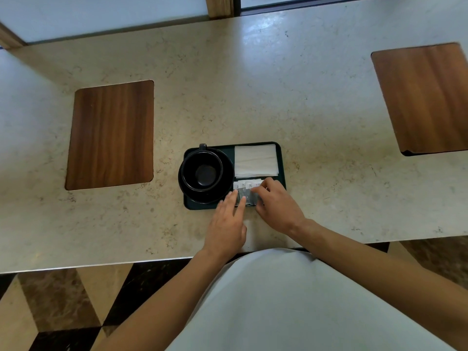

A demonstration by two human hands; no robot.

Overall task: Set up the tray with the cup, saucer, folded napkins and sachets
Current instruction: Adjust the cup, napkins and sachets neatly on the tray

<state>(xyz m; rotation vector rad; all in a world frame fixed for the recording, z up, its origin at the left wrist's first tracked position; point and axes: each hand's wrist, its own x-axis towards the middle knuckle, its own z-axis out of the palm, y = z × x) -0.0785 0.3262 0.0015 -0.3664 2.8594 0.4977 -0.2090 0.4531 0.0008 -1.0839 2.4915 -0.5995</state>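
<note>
A dark green tray (280, 158) lies on the stone table near its front edge. On the tray's left half a black cup (201, 171) stands upright on a black saucer (225, 163), its handle pointing away from me. White folded napkins (255, 160) fill the far right corner. Several sachets (247, 190) lie fanned in the near right corner. My left hand (226, 224) touches their left end with straight fingers. My right hand (277, 203) rests over their right side with fingers curled down onto them, hiding part of the sachets.
Two wooden insets sit in the pale table (253, 84), one at the left (111, 135) and one at the far right (425, 97). The table's front edge runs just before my body. A window frame (219, 6) lies beyond the far edge.
</note>
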